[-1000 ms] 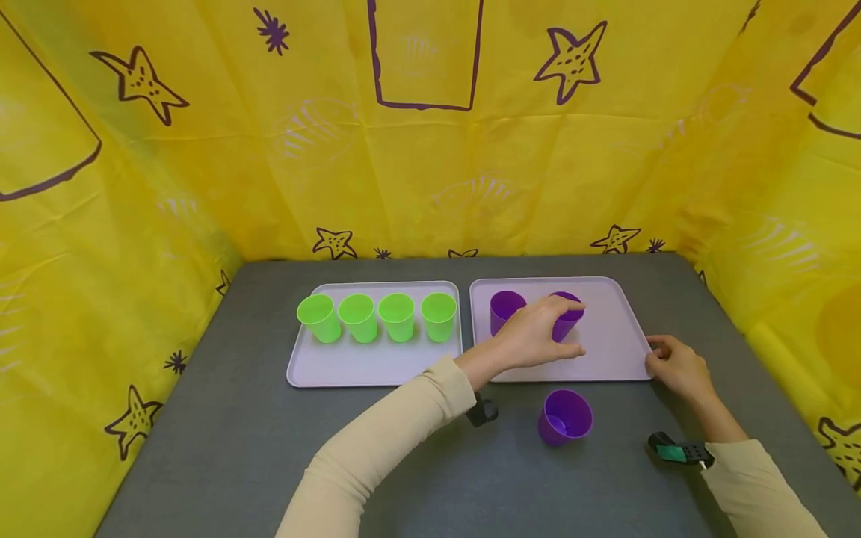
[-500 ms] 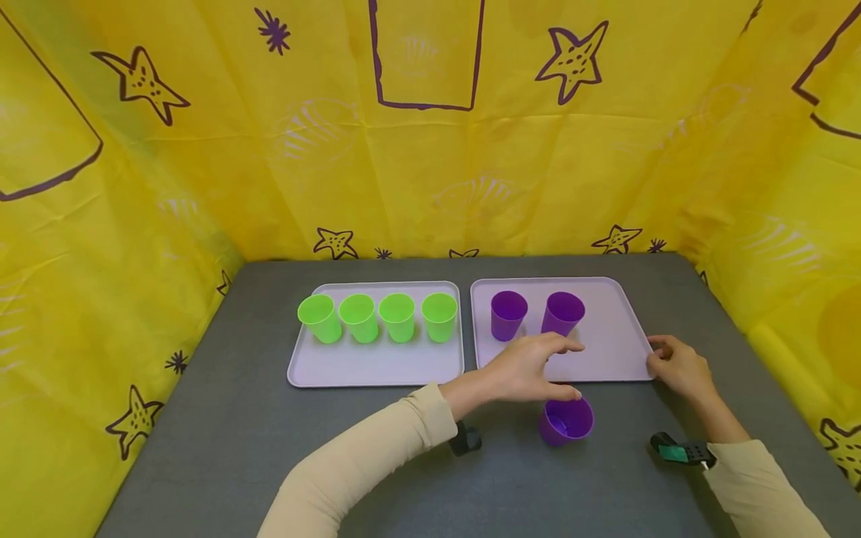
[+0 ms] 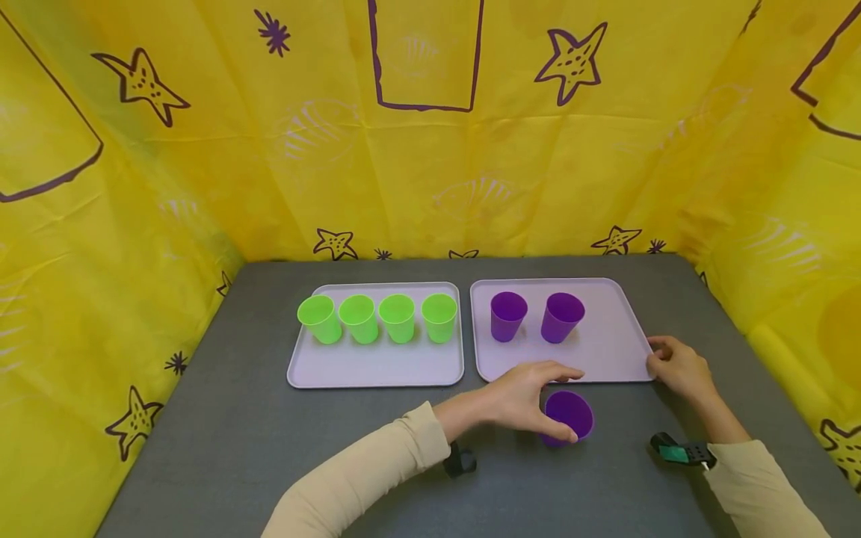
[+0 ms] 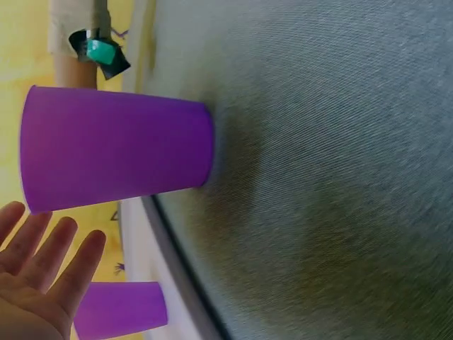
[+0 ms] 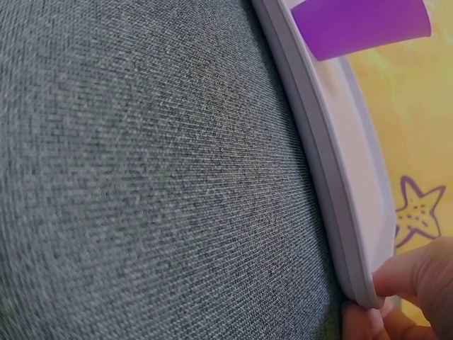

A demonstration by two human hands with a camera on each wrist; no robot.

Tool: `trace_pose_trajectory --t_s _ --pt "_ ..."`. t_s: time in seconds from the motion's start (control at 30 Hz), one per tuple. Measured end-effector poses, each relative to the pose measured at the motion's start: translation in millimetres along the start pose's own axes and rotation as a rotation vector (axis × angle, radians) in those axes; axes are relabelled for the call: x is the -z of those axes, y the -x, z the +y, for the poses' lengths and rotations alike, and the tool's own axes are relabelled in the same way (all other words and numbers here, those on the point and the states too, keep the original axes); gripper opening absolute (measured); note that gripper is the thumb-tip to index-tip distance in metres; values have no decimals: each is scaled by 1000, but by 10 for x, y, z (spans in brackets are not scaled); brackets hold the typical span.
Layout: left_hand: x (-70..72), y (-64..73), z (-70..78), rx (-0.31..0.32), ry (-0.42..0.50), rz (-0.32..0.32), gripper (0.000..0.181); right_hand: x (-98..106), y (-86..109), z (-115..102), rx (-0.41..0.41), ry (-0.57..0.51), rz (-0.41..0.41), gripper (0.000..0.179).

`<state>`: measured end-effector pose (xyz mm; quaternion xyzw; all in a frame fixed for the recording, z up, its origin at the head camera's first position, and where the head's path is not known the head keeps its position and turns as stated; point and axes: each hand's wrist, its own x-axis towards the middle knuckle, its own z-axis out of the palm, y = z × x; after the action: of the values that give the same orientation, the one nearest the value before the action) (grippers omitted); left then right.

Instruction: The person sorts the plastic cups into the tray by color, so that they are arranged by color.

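Observation:
A purple cup (image 3: 573,418) stands upright on the grey table, in front of the right-hand tray (image 3: 615,351). My left hand (image 3: 521,401) is spread beside it, thumb on the near side and fingers on the far side. In the left wrist view the straight fingers (image 4: 53,258) lie alongside the cup (image 4: 117,149) without curling round it; whether they touch it I cannot tell. Two more purple cups (image 3: 507,317) stand in that tray. My right hand (image 3: 682,371) pinches the tray's near right corner, its thumb (image 5: 400,276) showing on the rim in the right wrist view.
To the left lies a second pale tray (image 3: 377,370), bearing a row of several light green cups (image 3: 397,317). A yellow cloth (image 3: 430,172) with starfish drawings surrounds the back and sides of the table (image 3: 222,448).
My left hand has moved back towards me, from the second cup in the tray to the cup on the table. The right hand has stayed at the tray corner.

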<state>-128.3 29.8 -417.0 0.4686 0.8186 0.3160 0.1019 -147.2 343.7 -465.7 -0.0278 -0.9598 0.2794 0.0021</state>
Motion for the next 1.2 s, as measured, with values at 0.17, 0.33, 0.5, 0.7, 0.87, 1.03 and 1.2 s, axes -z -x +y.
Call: trace_pose_trajectory --t_s 0.17,0.33,0.5,0.7,0.87,1.03,1.2 --pt "-89 40 -36 3 16 -27 83 -4 2 -1 -1 3 6 39" --pt "-157 62 -65 28 22 -53 84 3 5 -14 -12 4 -1 39" --pt "-209 77 -80 66 35 -45 80 12 9 -24 -22 -3 -15 39" --pt "-235 85 -78 85 44 -29 76 16 7 -15 -13 -1 -12 39" --pt "-232 66 -62 97 35 -24 75 12 0 -7 -10 2 -10 39" --pt "-188 -8 -23 103 14 -9 73 8 -6 -1 -7 3 -7 39" --pt "-124 -125 36 111 -27 24 72 3 -5 2 -8 7 -9 39"
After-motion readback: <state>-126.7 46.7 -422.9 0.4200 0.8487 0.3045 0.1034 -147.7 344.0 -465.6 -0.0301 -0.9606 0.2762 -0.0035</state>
